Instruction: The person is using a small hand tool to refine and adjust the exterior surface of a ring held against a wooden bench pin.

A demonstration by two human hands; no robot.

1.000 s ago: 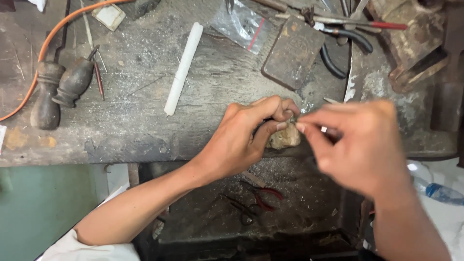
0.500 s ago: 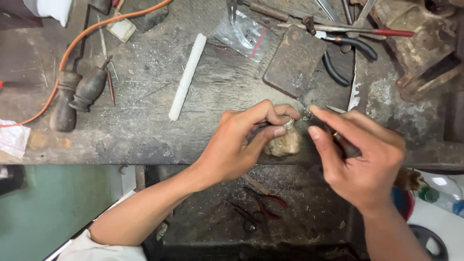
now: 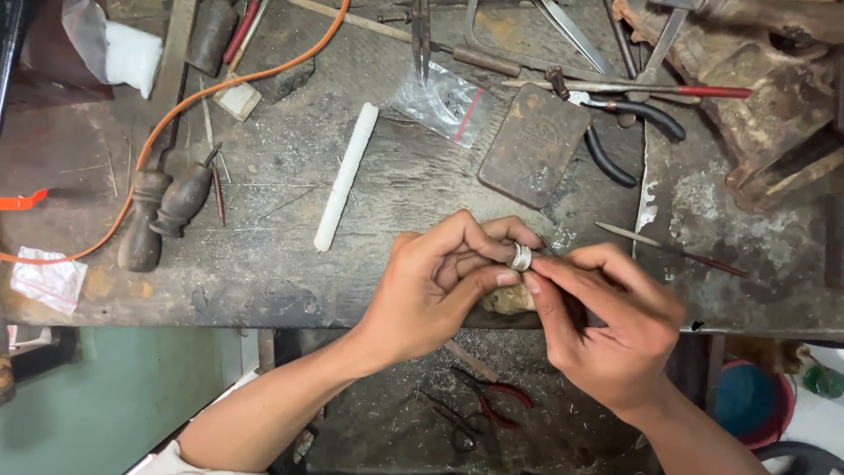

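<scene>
Small silver ring (image 3: pixel 520 256), wide band with a dull metallic sheen, pinched between the fingertips of the left hand (image 3: pixel 440 286) and right hand (image 3: pixel 607 330), both closed on it, above the front edge of a scarred wooden workbench (image 3: pixel 264 264), white rod (image 3: pixel 345 176) lying well apart

A scuffed wooden workbench (image 3: pixel 264 281) bears a white stick (image 3: pixel 346 176), pliers (image 3: pixel 629 132) and a metal block (image 3: pixel 534 145).

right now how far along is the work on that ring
Mid-way, as far as one can tell. Done: the ring is already a closed silvery band. In hand: the left hand and right hand both pinch it at their fingertips, above the worn peg at the bench edge. Left: any finishing; the pliers and wood-handled tools lie untouched. Surface finish is too small to judge.
</scene>
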